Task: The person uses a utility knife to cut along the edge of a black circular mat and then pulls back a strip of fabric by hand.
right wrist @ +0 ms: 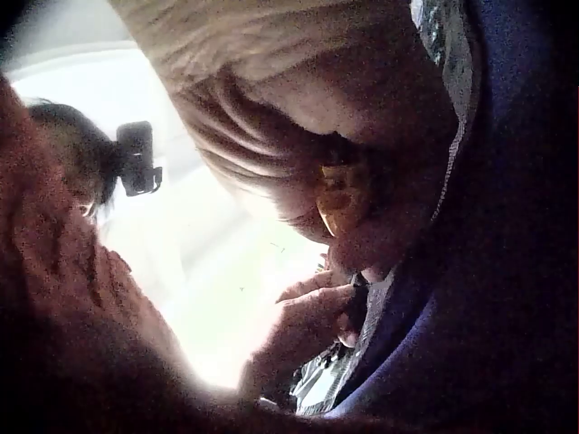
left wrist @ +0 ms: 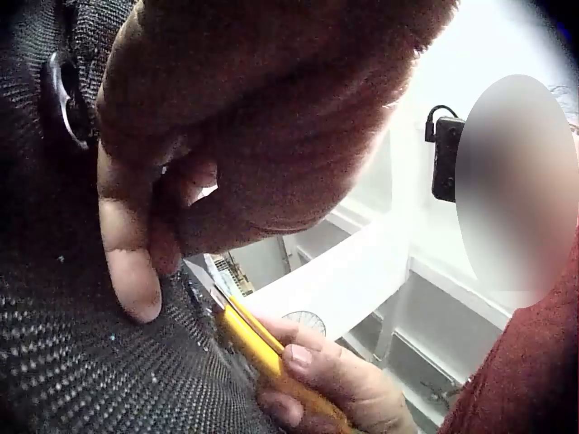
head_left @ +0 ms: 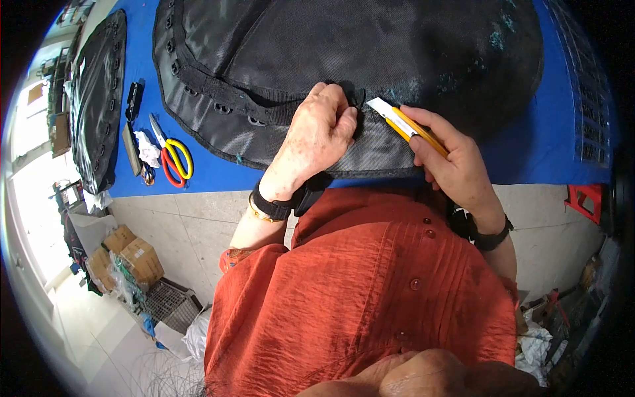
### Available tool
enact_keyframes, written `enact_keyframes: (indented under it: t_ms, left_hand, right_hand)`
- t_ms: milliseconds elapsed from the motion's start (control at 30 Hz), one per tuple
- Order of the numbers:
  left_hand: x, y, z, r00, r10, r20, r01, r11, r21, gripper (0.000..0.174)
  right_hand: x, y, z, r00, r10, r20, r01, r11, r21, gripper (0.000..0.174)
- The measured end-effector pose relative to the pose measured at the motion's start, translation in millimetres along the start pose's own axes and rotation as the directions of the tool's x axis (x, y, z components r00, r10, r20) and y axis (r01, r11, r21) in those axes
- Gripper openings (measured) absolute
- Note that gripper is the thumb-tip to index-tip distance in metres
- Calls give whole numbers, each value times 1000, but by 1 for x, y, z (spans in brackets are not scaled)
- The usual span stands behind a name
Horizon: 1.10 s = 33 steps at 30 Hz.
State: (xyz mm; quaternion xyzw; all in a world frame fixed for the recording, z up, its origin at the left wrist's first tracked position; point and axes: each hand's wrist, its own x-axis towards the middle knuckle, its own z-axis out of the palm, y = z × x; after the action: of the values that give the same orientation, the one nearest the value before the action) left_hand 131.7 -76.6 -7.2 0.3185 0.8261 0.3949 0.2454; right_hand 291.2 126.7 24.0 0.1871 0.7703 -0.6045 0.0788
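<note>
A large black fabric piece with a rounded edge and a row of black plastic loops lies on the blue table. Along it runs a black webbing strap. My left hand pinches this strap near its right end, fingers curled and low over the woven fabric. In my right hand is a yellow utility knife, its blade extended and pointing left. The blade tip is close to the strap's end, just right of my left hand. The knife's yellow end shows under my right palm in the right wrist view.
Scissors with red and yellow handles lie left on the blue table, beside crumpled white paper and small tools. Farther left is another black piece. Clear plastic lies at the right edge. Cardboard boxes stand on the floor.
</note>
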Motion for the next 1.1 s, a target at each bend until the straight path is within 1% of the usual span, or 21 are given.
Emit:
enact_keyframes:
  t_ms: [133, 233, 333, 433, 600, 733, 800, 867, 900, 933, 967, 1033, 1100]
  left_hand:
    - [0, 0, -1, 1000, -10, 13, 10, 1000, 3, 19]
    - [0, 0, -2, 999, -24, 23, 25, 999, -32, 19]
    - [0, -2, 0, 1000, -13, -1, 13, 998, -63, 19]
    - [0, -1, -1, 1000, -21, 17, 22, 998, -56, 18]
    - [0, -3, -1, 1000, -6, 20, 7, 999, -52, 18]
    - [1, -3, -2, 1000, -5, 20, 6, 998, -70, 18]
    - [2, -1, -3, 1000, -14, 16, 15, 999, -42, 19]
    - [3, 3, -3, 1000, -22, -1, 22, 1000, -14, 22]
    - [4, 6, -2, 1000, -25, -16, 25, 1000, 0, 23]
    - [5, 9, -2, 999, -29, -28, 30, 999, 14, 25]
    - [6, 11, -2, 999, 1, -41, 2, 997, 73, 27]
    - [10, 16, -2, 996, 70, -60, -57, 980, 190, 30]
    - [15, 22, -2, 997, 51, -50, -38, 973, 227, 31]
  right_hand:
    - [1, -10, -1, 991, 125, 41, -123, 992, -32, 39]
    - [0, -10, 5, 999, 39, -1, -39, 999, -6, 39]
    - [1, -12, 5, 997, 71, 16, -71, 997, 5, 39]
    - [1, -13, 6, 997, 69, 17, -69, 998, -16, 38]
    - [2, -8, 10, 1000, -31, -5, 30, 997, -77, 39]
    - [-1, -8, 7, 998, -28, 59, 34, 995, -93, 38]
    - [-6, -4, 7, 993, -30, 115, 39, 996, -76, 37]
    - [-9, -2, 5, 993, -25, 116, 33, 997, -67, 37]
    - [-10, -2, 2, 996, -15, 86, 21, 997, -71, 37]
    - [-11, -4, -1, 997, 23, 70, -18, 997, -72, 37]
    - [-11, -5, -4, 997, 61, 53, -57, 996, -73, 37]
    - [-9, -11, -12, 981, 188, 42, -185, 980, -77, 37]
    - [-10, -7, -13, 984, 175, 40, -173, 984, -51, 37]
